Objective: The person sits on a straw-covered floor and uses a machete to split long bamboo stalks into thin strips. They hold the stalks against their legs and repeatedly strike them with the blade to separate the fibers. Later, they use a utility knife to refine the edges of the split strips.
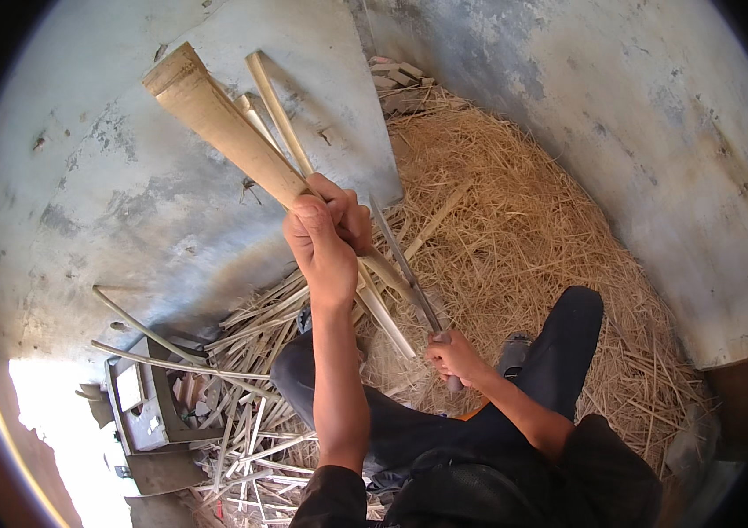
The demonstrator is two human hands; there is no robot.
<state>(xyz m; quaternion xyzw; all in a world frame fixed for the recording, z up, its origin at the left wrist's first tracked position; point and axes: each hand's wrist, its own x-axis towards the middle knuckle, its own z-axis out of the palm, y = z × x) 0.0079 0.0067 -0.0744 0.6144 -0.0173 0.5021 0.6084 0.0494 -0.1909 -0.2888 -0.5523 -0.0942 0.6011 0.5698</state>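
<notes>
In front of the pale wall (163, 202) we see split bamboo (235, 132), probably light, stiff and smooth, best gripped mid-length, then a slimmer long-bladed knife (405, 265), our left hand (325, 251) wrapping its fingers (332, 189) round the bamboo, our right hand (460, 356) the knife.

Moderate daylight; lower-left opening (55, 396) blown out white. Soft shadows off the bamboo strips (279, 110) on left wall (127, 176). Black shirt (479, 497) loses detail. Fisheye: black vignette, edges bowed near rim.
</notes>
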